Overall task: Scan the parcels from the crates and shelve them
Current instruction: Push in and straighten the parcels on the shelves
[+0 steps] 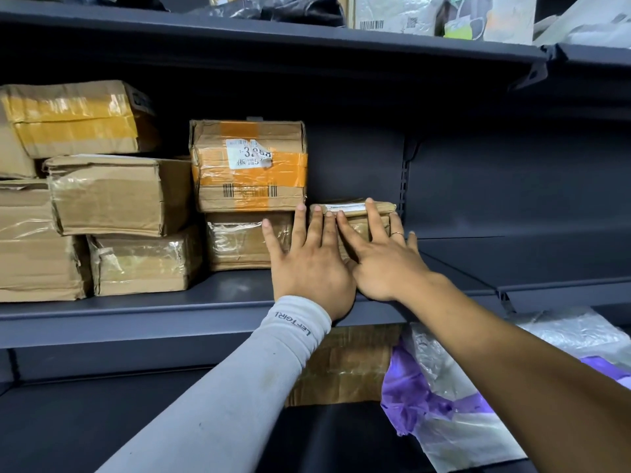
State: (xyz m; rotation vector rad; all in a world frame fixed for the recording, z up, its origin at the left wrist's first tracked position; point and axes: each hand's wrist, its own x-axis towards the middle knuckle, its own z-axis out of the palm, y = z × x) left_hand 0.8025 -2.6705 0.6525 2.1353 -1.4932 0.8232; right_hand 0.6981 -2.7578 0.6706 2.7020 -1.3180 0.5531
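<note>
While both hands are laid flat with fingers straight, nothing being gripped, a small brown parcel [355,218] is pressed by the left hand [312,264] and the right hand [382,257] near the middle shelf's [136,312] front edge. It is set just right of a two-box stack [249,196]. Six other cardboard boxes are counted on that shelf, all toward its left end.
</note>
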